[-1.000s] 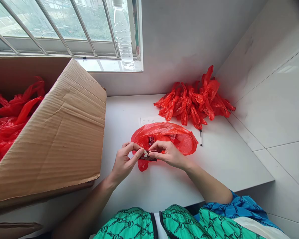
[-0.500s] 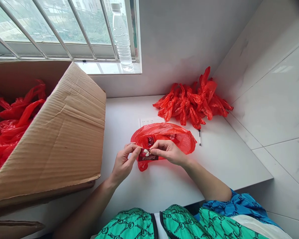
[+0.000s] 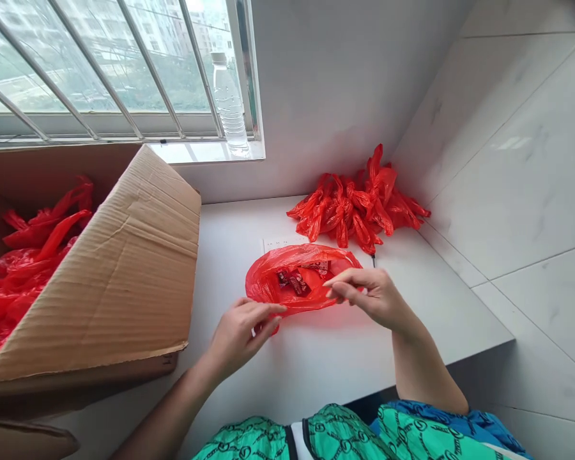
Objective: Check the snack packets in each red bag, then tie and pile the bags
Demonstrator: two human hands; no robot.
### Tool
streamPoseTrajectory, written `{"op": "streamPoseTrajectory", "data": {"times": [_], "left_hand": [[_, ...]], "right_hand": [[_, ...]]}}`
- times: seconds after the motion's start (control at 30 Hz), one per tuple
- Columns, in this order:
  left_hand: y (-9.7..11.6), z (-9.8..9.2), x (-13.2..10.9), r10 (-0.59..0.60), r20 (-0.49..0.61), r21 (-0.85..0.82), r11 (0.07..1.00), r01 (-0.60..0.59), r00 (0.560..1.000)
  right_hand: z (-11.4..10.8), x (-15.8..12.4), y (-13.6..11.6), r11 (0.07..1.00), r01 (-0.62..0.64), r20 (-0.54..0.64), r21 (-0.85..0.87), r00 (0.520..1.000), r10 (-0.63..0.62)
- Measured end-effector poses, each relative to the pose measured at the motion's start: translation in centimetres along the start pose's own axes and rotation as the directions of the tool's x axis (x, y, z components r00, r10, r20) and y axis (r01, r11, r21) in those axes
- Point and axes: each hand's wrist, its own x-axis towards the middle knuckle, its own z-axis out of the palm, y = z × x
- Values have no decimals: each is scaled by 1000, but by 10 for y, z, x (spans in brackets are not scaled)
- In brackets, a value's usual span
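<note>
A red plastic bag [image 3: 263, 271] lies on the white table with its mouth spread open. Inside it are several small dark red packets, one of them a packet with white lettering [image 3: 299, 283]. My left hand [image 3: 242, 329] is at the bag's front left rim, thumb apart from the fingers; whether it touches the plastic is unclear. Over the right side of the bag is my right hand [image 3: 368, 297], thumb and forefinger loosely extended, with nothing visible between them.
Knotted red bags [image 3: 354, 204] are heaped against the wall. On the left stands a cardboard box [image 3: 124, 268] holding more red bags [image 3: 33, 255]. A pen [image 3: 374, 260] and a sheet of paper [image 3: 273, 244] lie partly covered. A water bottle [image 3: 230, 108] stands on the windowsill.
The dark red packet that both hands held is out of my fingers, and a similar one lies in the bag. My right hand has moved right; the left has come slightly lower. The view has shifted.
</note>
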Motion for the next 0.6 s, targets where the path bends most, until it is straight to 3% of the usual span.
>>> {"op": "streamPoseTrajectory", "data": {"times": [0.07, 0.13, 0.3, 0.43, 0.53, 0.6], "left_hand": [[3, 5, -6, 48, 84, 135, 989, -59, 995], [2, 10, -12, 54, 98, 237, 969, -76, 994], [-5, 16, -16, 37, 78, 351, 934, -63, 996], [-4, 12, -14, 35, 30, 425, 904, -45, 999], [3, -2, -10, 10, -113, 386, 922, 35, 994], [11, -16, -6, -24, -261, 300, 948, 104, 965]], "right_hand": [[-15, -7, 0, 997, 0, -202, -77, 979, -15], [-26, -9, 3, 974, -46, -309, -224, 951, -26], [-40, 4, 6, 855, -101, -181, -509, 983, 9], [-53, 20, -6, 870, -40, -140, -491, 990, -33], [-64, 32, -19, 895, -16, -128, -446, 991, -46], [-68, 37, -24, 890, -13, -99, -455, 994, -37]]}}
